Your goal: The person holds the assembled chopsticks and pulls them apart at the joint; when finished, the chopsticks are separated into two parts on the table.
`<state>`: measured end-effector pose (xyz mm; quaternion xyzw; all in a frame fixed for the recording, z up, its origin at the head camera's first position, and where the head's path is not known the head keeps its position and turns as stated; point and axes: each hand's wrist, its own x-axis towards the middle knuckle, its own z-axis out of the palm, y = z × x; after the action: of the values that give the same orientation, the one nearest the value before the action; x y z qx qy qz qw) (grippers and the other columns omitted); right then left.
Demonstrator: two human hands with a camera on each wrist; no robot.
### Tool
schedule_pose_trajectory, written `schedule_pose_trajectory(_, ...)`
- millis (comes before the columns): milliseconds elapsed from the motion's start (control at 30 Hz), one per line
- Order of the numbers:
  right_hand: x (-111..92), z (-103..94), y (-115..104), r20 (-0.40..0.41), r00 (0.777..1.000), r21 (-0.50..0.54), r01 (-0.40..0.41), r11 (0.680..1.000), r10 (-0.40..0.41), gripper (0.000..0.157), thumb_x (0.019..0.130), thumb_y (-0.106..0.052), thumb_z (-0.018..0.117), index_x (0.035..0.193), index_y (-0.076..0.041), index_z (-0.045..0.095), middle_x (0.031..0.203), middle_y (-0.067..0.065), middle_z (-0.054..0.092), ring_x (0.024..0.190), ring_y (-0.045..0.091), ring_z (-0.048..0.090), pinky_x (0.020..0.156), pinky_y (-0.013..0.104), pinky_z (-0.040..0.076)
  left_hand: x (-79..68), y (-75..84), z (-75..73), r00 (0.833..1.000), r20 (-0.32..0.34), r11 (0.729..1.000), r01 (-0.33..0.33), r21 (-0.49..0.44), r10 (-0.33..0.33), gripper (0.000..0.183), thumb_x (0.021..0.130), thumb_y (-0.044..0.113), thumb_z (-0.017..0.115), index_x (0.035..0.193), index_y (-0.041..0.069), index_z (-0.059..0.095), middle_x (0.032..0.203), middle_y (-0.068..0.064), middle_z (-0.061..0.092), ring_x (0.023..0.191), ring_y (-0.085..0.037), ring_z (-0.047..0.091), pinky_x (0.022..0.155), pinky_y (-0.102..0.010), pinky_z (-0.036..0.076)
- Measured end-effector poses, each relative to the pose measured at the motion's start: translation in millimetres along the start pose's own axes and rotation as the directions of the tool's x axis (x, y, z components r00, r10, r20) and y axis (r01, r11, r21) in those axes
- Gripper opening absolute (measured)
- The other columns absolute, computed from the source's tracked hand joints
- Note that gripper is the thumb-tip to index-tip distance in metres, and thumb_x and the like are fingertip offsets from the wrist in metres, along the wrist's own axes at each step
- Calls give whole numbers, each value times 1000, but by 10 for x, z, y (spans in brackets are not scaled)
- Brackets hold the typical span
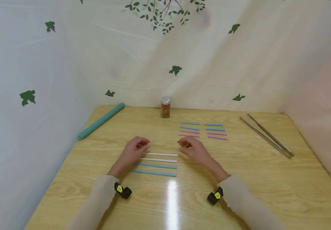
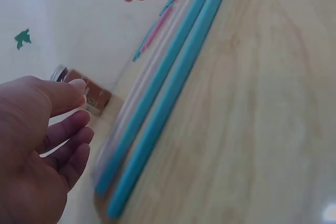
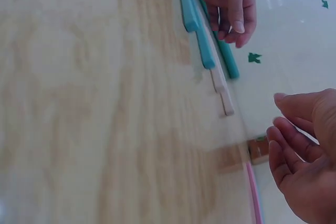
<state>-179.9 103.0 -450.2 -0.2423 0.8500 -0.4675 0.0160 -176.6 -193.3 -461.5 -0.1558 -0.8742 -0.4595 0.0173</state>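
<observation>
A wood-grain table [image 1: 257,191] meets pale sheeting [image 1: 142,76] printed with green leaves; on it, from the left, a teal rod [image 1: 101,121] lies slantwise, then the left hand [image 1: 132,148], thumb and fingers apart, hovers near long white sticks [image 1: 159,160] and long blue sticks [image 1: 155,165] in parallel. A silver-lidded jar [image 1: 165,108] with reddish-brown contents stands at the back; further right come the right hand [image 1: 195,149], its thumb also parted from its fingers, short blue sticks [image 1: 189,123] and short pink sticks [image 1: 217,138] beyond, and metal tongs [image 1: 264,136].

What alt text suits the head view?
Empty left hand and right hand hover above a table, near two pale sticks and two blue sticks; also shorter blue sticks, shorter pink sticks, a jar, a teal rod and metal tongs.
</observation>
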Motion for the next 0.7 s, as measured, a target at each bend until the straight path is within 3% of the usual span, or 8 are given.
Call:
schedule_pose_trajectory(200, 1, 150, -49, 37, 998, 27, -54, 998, 53, 27, 89, -10, 67, 114, -1, 62, 102, 11, 65, 91, 19, 60, 81, 28, 51, -115, -103, -111, 998, 18, 998, 58, 1, -58, 22, 93, 19, 63, 113, 9, 64, 104, -4, 63, 94, -16, 57, 83, -30, 48)
schedule_pose_trajectory(400, 9, 237, -45, 101, 991, 15, -91, 996, 89, 26, 89, -12, 68, 113, -2, 63, 101, 8, 63, 90, 15, 58, 78, 24, 50, -151, -117, -142, 998, 66, 1000, 3, 2, -3, 22, 90, 11, 66, 111, 6, 64, 98, -5, 65, 89, -16, 59, 79, -27, 49)
schedule_pose_trajectory(700, 24, 282, -17, 130, 989, -39, -63, 997, 67, 20, 88, -8, 67, 108, -4, 65, 96, 5, 64, 85, 13, 59, 75, 24, 51, -126, -165, -108, 991, 110, 996, -82, 29, 78, 15, 87, 5, 69, 101, 6, 66, 92, -3, 64, 84, -12, 58, 75, -24, 49)
